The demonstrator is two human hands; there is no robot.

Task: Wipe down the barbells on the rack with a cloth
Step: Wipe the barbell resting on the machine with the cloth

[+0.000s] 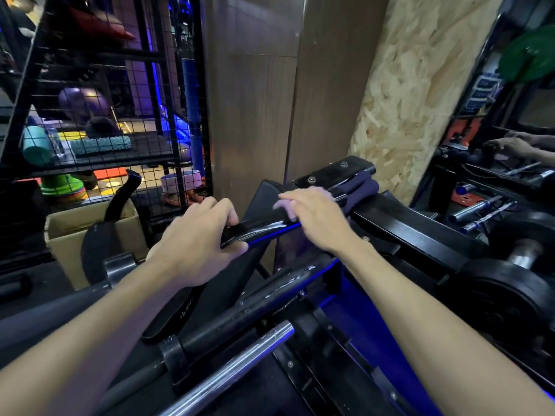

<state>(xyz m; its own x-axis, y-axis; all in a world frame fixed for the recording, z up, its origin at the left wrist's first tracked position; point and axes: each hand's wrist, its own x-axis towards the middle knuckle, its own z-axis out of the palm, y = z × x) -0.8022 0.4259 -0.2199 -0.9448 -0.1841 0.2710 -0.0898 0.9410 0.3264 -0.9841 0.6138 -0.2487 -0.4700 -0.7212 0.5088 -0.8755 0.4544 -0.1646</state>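
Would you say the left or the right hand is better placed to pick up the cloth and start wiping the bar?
The right hand, probably. Its straight fingers lie beside the dark cloth bunched on the rack's top. The left hand is farther away and grips the black bar, apparently steadying it.

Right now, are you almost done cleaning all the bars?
Not nearly. Nothing looks clearly finished. In hand: my left hand grips the glossy black bar, while my right hand lies on it beside the dark blue cloth. Left: the chrome bar below and other bars on the rack.
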